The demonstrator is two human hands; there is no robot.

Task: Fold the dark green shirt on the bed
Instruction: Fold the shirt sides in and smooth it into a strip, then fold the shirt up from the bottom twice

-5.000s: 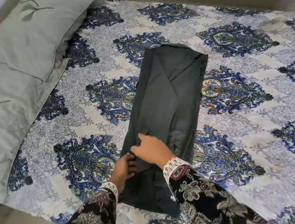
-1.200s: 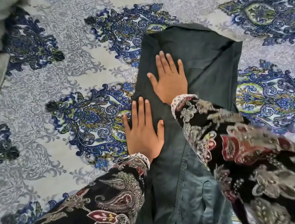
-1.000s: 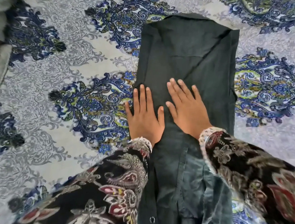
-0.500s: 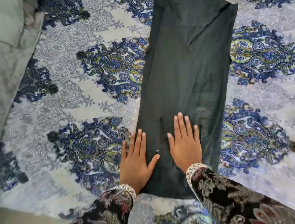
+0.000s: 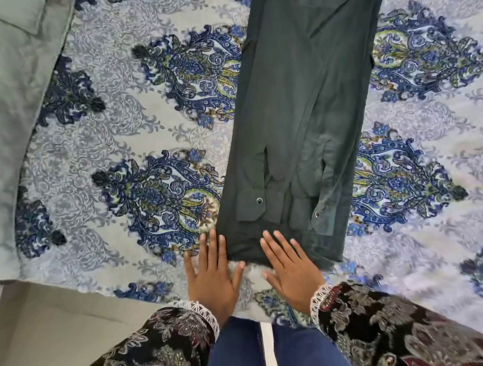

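Both hands lie flat with fingers straight, gripping nothing: the left hand (image 5: 211, 274) touches the near left corner of the one long, narrow dark green cotton shirt (image 5: 301, 114), the right hand (image 5: 292, 268) rests on its near hem. The shirt's long axis runs from the hands at lower centre toward the frame's top over the blue-patterned bedspread (image 5: 132, 128), both hands about equally near; two buttoned cuffs show.

Dark paisley sleeves (image 5: 167, 353), white lace cuffs, seemingly blue jeans (image 5: 236, 353)
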